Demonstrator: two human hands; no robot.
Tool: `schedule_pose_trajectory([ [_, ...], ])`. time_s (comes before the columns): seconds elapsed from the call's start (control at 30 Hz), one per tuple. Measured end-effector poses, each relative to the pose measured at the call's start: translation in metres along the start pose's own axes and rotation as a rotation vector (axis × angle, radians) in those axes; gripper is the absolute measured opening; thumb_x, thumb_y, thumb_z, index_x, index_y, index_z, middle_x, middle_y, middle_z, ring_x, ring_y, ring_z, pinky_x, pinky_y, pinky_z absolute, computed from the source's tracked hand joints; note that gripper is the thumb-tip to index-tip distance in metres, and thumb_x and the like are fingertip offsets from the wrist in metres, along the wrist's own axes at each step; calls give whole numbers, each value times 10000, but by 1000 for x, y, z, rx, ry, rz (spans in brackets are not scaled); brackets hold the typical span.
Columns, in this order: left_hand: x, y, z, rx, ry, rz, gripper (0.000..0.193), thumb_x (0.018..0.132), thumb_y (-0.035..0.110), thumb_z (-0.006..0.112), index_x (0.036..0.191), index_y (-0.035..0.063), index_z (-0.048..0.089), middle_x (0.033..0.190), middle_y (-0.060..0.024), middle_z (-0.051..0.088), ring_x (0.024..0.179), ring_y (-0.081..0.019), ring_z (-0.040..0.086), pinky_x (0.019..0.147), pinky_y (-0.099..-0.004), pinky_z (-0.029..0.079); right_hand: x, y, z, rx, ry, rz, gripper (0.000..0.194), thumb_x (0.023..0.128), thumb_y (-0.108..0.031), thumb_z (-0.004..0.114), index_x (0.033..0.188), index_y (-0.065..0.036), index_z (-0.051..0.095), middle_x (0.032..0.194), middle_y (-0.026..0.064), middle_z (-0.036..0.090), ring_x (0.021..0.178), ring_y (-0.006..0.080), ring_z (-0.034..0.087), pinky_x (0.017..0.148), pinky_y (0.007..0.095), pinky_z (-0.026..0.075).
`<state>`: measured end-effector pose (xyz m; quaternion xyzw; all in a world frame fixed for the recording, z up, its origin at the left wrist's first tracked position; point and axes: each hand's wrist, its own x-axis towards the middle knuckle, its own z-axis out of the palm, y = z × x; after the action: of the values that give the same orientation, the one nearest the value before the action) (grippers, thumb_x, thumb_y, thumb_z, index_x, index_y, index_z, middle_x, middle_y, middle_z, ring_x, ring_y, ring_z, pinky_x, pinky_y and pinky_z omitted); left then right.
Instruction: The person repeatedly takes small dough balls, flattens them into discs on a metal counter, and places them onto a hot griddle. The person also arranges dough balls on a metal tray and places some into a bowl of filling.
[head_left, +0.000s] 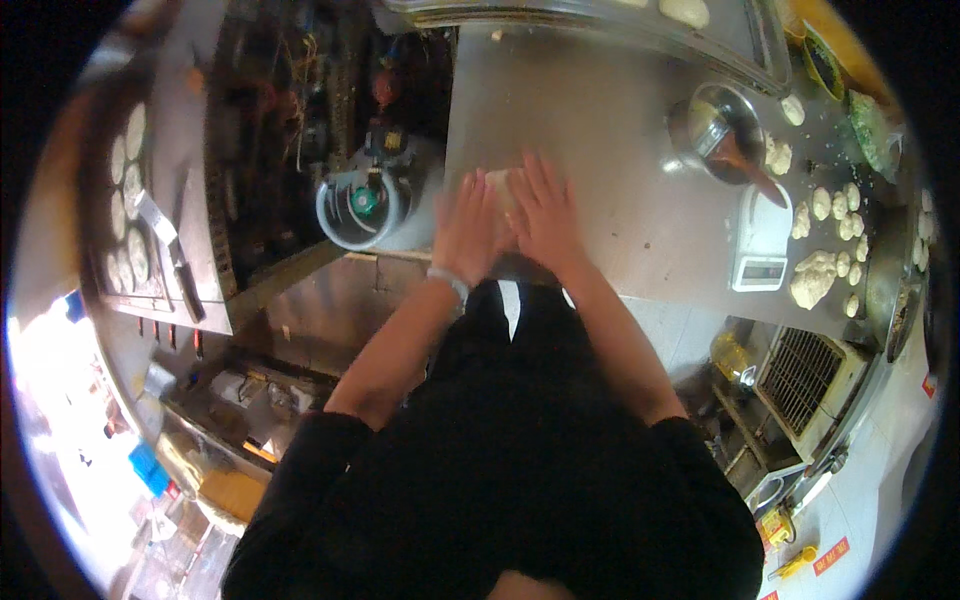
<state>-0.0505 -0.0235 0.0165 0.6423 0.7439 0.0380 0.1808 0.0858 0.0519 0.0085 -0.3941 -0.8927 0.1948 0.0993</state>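
Both of my hands lie palm down, side by side, at the near left part of a metal worktop. Under and between them shows a pale piece of dough, partly hidden by the fingers. My left hand has a band on its wrist and covers the dough's left side. My right hand reaches over its right side, fingers slightly spread. Both hands are somewhat blurred. At the right of the worktop lie a large lump of dough and several small dough pieces.
Right of my hands stand a steel bowl with a brown-handled utensil and a white kitchen scale. A tray edges the back. A clear round container is close on the left. Farther left, a knife lies beside flat dough rounds.
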Motion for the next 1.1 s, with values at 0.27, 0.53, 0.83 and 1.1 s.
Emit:
schedule_pose_trajectory([
  [0.27, -60, 4, 12, -46, -226, 176, 785, 841, 428, 562, 1448, 90, 198, 1531, -80, 130, 1412, -220, 128, 1078, -584, 115, -68, -9, 3, -60, -114, 27, 544, 876, -204, 488, 1372, -28, 351, 1478, 127, 258, 1356, 275, 269, 1066, 526, 225],
  [0.53, -7, 2, -31, -44, 74, 133, 686, 905, 442, 445, 1444, 84, 217, 1519, -67, 185, 1403, -194, 167, 1088, -556, 99, -33, -5, 1, -9, -28, 49, 517, 877, -195, 477, 1358, -32, 384, 1474, 118, 277, 1360, 259, 264, 1080, 501, 217],
  [0.83, 5, 0, -19, 9, 29, 8, 710, 911, 415, 440, 1452, 56, 152, 1529, -75, 139, 1414, -206, 111, 1095, -562, 64, -7, 4, 13, 71, 4, 105, 510, 877, -194, 472, 1363, -62, 396, 1485, 90, 267, 1370, 246, 251, 1091, 528, 166],
  [1.1, -12, -21, -20, 5, -141, 64, 679, 862, 314, 553, 1422, 74, 252, 1501, -81, 222, 1390, -248, 195, 1075, -559, 177, 13, 8, -8, 100, 98, 195, 430, 820, -237, 560, 1220, -85, 515, 1198, 84, 560, 1107, 268, 528, 937, 490, 373],
])
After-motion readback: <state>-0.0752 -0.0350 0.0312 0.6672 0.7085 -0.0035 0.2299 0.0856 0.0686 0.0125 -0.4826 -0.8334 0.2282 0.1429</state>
